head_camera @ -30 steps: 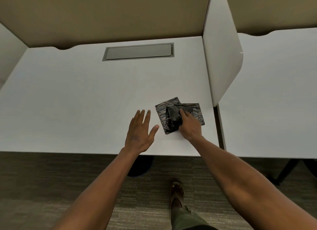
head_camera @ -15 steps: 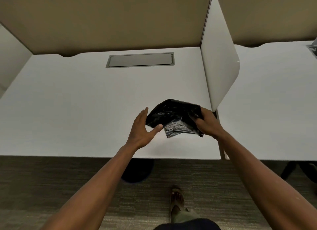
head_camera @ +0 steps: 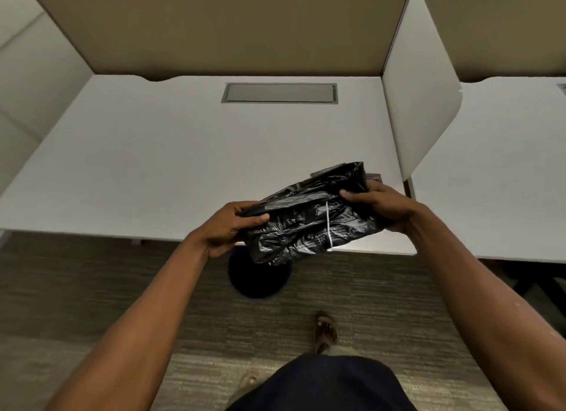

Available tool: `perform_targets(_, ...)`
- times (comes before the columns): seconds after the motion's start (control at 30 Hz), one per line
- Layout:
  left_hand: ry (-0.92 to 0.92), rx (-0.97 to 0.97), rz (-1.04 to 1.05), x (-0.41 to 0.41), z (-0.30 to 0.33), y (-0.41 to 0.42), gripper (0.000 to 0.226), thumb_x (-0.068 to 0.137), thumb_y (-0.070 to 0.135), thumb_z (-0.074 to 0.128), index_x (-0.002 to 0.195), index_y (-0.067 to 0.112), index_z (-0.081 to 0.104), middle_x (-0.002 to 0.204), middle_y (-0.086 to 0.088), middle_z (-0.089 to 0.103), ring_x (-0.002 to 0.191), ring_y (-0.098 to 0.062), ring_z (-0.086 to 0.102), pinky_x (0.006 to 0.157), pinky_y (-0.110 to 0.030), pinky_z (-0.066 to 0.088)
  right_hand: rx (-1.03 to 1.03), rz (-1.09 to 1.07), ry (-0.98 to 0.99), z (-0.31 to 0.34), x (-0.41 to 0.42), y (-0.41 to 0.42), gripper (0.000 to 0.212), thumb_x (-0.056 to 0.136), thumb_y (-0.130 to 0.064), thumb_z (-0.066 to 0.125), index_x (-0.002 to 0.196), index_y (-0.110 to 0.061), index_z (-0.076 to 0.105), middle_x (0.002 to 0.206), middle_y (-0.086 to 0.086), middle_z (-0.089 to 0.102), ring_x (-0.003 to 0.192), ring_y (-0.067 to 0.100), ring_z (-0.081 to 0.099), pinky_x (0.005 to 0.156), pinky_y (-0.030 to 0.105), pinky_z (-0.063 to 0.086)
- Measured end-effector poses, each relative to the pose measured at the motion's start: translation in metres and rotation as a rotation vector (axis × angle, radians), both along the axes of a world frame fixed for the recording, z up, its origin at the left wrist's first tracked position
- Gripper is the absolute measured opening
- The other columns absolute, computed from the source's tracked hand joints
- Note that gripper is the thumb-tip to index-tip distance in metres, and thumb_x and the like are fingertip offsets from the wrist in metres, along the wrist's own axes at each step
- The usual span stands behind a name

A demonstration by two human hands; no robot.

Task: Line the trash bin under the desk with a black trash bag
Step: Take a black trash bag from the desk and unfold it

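A crumpled black trash bag (head_camera: pixel 306 220), partly unfolded with a thin white line across it, hangs above the front edge of the white desk (head_camera: pixel 171 165). My left hand (head_camera: pixel 229 227) grips its left end and my right hand (head_camera: pixel 382 205) grips its right end. Below the bag, a dark round trash bin (head_camera: pixel 260 280) stands on the floor, half under the desk edge; the bag hides its upper part. A corner of another folded bag (head_camera: pixel 374 177) shows on the desk behind my right hand.
A white divider panel (head_camera: pixel 419 104) rises at the desk's right side, with a second white desk (head_camera: pixel 496 171) beyond it. A grey cable hatch (head_camera: pixel 280 92) sits at the back. Tan partition walls close the rear. My foot (head_camera: pixel 327 331) stands on grey carpet.
The bag has come up off the desk and toward me. My left hand, open a second ago, now grips its left end, and the bag is stretched wider between both hands.
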State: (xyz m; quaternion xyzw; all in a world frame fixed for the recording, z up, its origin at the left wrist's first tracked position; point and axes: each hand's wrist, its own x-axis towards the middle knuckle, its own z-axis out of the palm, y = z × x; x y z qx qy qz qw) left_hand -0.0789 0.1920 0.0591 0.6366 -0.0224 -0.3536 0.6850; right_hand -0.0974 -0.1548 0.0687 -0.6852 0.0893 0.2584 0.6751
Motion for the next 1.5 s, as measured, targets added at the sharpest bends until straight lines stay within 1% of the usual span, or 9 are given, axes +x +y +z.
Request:
perform_targets(0.1, 0.116, -0.066, -0.052, -0.028, -0.003, 0.046, 0.036, 0.094, 0.019, 0.067, 0.125, 0.002, 0.071, 0.112, -0.014, 0.075, 0.103, -0.024, 0.073, 0.086, -0.033, 0.059, 0.007, 0.08, 0.041, 0.003, -0.02, 0.039, 0.025, 0.078, -0.047, 0.08, 0.077, -0.023, 0.071, 0.071, -0.008, 0.061, 0.061, 0.004, 0.052, 0.055, 0.019, 0.045)
perform_targets(0.27, 0.284, -0.128, 0.087, -0.086, -0.03, 0.11, 0.058, 0.082, 0.043, 0.081, 0.121, 0.001, 0.074, 0.122, -0.022, 0.073, 0.109, -0.029, 0.074, 0.092, -0.036, 0.059, 0.125, 0.052, 0.12, -0.021, -0.061, 0.109, 0.043, 0.072, -0.053, 0.083, 0.08, -0.02, 0.057, 0.061, -0.01, 0.055, 0.049, 0.002, 0.047, 0.046, 0.017, 0.041)
perform_targets(0.37, 0.359, -0.139, 0.178, -0.123, -0.046, 0.142, 0.081, 0.081, 0.045, 0.081, 0.131, -0.015, 0.058, 0.131, -0.033, 0.063, 0.107, -0.034, 0.073, 0.095, -0.042, 0.059, 0.136, 0.07, 0.186, -0.035, -0.085, 0.148, 0.051, 0.072, -0.054, 0.085, 0.089, -0.017, 0.054, 0.065, -0.008, 0.057, 0.055, 0.005, 0.048, 0.051, 0.019, 0.043)
perform_targets(0.47, 0.376, -0.152, 0.222, -0.154, -0.056, 0.167, 0.072, 0.088, 0.043, 0.075, 0.132, -0.012, 0.06, 0.132, -0.033, 0.063, 0.108, -0.034, 0.072, 0.094, -0.041, 0.059, 0.145, 0.062, 0.252, -0.042, -0.104, 0.18, 0.069, 0.07, -0.054, 0.089, 0.114, -0.011, 0.056, 0.094, 0.01, 0.062, 0.084, 0.023, 0.052, 0.079, 0.033, 0.046)
perform_targets(0.7, -0.197, 0.481, 0.687, -0.199, -0.043, 0.2, 0.041, 0.082, 0.043, 0.081, 0.119, 0.029, 0.072, 0.115, 0.0, 0.073, 0.111, -0.016, 0.068, 0.087, -0.026, 0.055, 0.223, 0.018, 0.25, -0.044, -0.138, 0.233, 0.045, 0.071, -0.046, 0.088, 0.092, -0.014, 0.064, 0.078, 0.004, 0.072, 0.063, 0.014, 0.064, 0.058, 0.03, 0.057)
perform_targets(0.83, -0.121, 0.277, 0.447, -0.232, -0.029, 0.178, 0.061, 0.07, 0.074, 0.075, 0.12, 0.04, 0.072, 0.115, 0.011, 0.076, 0.107, -0.007, 0.072, 0.084, -0.025, 0.06, 0.138, 0.087, 0.117, -0.035, -0.163, 0.276, 0.037, 0.081, -0.053, 0.08, 0.098, -0.021, 0.079, 0.101, 0.014, 0.079, 0.085, 0.027, 0.076, 0.075, 0.038, 0.063)
perform_targets(0.97, 0.033, 0.133, 0.418, -0.244, -0.03, 0.16, 0.094, 0.057, 0.075, 0.083, 0.133, 0.024, 0.063, 0.121, 0.003, 0.076, 0.109, -0.008, 0.073, 0.084, -0.023, 0.06, 0.089, 0.151, -0.005, -0.021, -0.182, 0.307, 0.043, 0.094, -0.058, 0.064, 0.103, -0.018, 0.076, 0.101, 0.012, 0.079, 0.089, 0.025, 0.076, 0.075, 0.032, 0.061)
perform_targets(1.3, 0.337, -0.047, 0.838, -0.23, -0.074, 0.2, 0.038, 0.095, 0.027, 0.07, 0.126, 0.007, 0.06, 0.119, -0.016, 0.073, 0.107, -0.032, 0.071, 0.077, -0.045, 0.061, 0.022, -0.199, -0.058, -0.003, -0.175, 0.258, 0.026, 0.102, -0.03, 0.062, 0.086, -0.023, 0.082, 0.082, 0.006, 0.08, 0.068, 0.017, 0.074, 0.056, 0.028, 0.058)
perform_targets(1.5, 0.487, -0.124, 0.914, -0.217, -0.105, 0.239, 0.018, 0.097, 0.028, 0.066, 0.106, 0.013, 0.068, 0.1, -0.007, 0.074, 0.083, -0.018, 0.069, 0.058, -0.028, 0.05, -0.043, -0.405, -0.058, 0.004, -0.168, 0.184, 0.042, 0.097, -0.035, 0.069, 0.109, 0.005, 0.068, 0.102, 0.022, 0.061, 0.093, 0.035, 0.055, 0.083, 0.049, 0.042)
